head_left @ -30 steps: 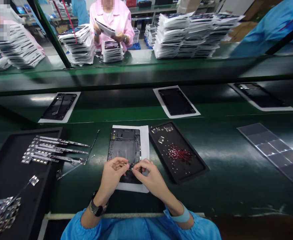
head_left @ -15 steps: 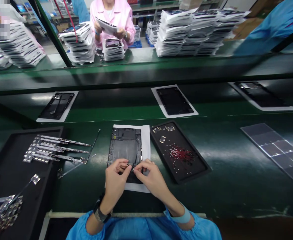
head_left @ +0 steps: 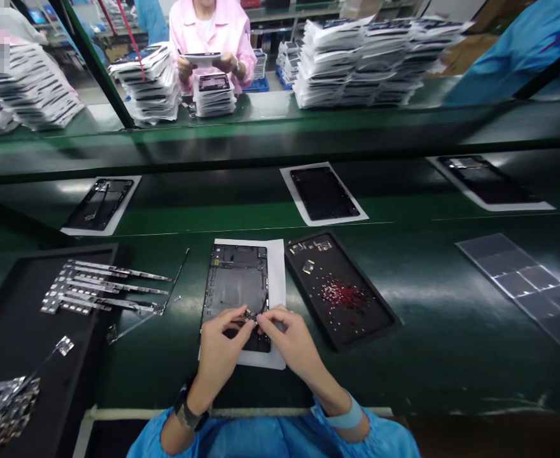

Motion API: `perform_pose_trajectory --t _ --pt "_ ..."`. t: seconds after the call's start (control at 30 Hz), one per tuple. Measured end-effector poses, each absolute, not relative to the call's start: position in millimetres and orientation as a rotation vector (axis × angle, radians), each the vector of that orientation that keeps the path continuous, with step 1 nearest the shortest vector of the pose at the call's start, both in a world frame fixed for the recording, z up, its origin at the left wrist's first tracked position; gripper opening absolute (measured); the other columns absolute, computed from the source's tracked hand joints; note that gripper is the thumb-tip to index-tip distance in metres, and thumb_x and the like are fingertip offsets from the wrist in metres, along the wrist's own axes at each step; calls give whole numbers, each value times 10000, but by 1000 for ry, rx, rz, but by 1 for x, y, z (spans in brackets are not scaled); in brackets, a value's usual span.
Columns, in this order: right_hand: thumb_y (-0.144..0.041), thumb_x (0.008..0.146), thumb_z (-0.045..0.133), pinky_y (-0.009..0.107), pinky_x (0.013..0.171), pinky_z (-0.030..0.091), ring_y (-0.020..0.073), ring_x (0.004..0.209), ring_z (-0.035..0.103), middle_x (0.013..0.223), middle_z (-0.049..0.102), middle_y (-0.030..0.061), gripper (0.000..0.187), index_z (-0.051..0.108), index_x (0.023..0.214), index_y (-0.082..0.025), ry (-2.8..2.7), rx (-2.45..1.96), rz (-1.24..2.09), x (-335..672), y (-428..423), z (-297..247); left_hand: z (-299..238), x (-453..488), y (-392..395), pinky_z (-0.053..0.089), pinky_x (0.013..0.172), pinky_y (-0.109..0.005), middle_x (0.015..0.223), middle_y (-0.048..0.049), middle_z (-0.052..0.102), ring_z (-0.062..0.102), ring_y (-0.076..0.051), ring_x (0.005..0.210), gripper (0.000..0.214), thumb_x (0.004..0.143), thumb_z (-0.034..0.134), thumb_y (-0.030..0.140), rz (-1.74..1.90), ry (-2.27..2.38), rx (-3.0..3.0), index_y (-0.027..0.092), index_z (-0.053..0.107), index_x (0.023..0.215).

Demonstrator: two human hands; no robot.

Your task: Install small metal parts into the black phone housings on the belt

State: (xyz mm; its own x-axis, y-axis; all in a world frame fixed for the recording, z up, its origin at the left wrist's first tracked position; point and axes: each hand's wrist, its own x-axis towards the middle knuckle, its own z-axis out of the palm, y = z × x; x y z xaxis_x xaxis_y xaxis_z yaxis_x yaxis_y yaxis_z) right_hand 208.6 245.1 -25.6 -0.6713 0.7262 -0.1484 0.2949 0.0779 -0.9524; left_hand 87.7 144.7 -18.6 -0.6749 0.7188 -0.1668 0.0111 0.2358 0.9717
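Observation:
A small circuit board (head_left: 249,315) is pinched between the thumb and fingers of my left hand (head_left: 223,340), just above a black tablet back housing (head_left: 235,283). My right hand (head_left: 292,340) has its thumb and forefinger pressed together at the board's right edge. A thin dark ribbon cable (head_left: 265,296) runs down the housing's right side to these fingertips, which seem to grip its end. The exact joint between cable and board is hidden by the fingers. Under the housing lies a white sheet (head_left: 276,273), showing mostly on the right.
Right of the housing is a black tray (head_left: 328,331) with small boards and red-wired parts. A larger black tray (head_left: 3,318) at left holds ribbon strips (head_left: 112,283). Beyond, housings on sheets (head_left: 325,194) lie along the line; a person in pink (head_left: 242,38) works among stacks.
The small board has tilted up and shows more clearly in my left fingers. The ribbon cable has shifted right. Across the bench, the person in pink has lowered and flattened the held panel.

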Motion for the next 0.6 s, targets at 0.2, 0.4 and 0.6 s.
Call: perform_pose_trajectory --t 0.2,0.4,0.6 --pt "-353 880 588 344 784 396 204 706 593 686 655 21 300 693 644 -200 -1974 -1038 1608 206 242 -27 -29 93 139 615 656 -282 887 -66 776 719 -175 669 300 772 682 229 1352 2188 1056 153 741 1056" --pt "-354 871 590 355 790 389 205 703 581 701 652 25 286 701 657 -199 -1973 -1045 1608 207 242 -27 -33 97 141 629 764 -338 904 -84 778 744 -213 741 288 779 675 205 1264 2323 1198 143 719 1057" --pt "-353 874 590 360 808 381 207 708 583 703 645 21 281 709 669 -202 -1986 -1035 1600 208 241 -26 -33 99 142 632 749 -319 931 -80 772 748 -216 783 273 800 630 174 1297 2382 1333 156 692 1065"
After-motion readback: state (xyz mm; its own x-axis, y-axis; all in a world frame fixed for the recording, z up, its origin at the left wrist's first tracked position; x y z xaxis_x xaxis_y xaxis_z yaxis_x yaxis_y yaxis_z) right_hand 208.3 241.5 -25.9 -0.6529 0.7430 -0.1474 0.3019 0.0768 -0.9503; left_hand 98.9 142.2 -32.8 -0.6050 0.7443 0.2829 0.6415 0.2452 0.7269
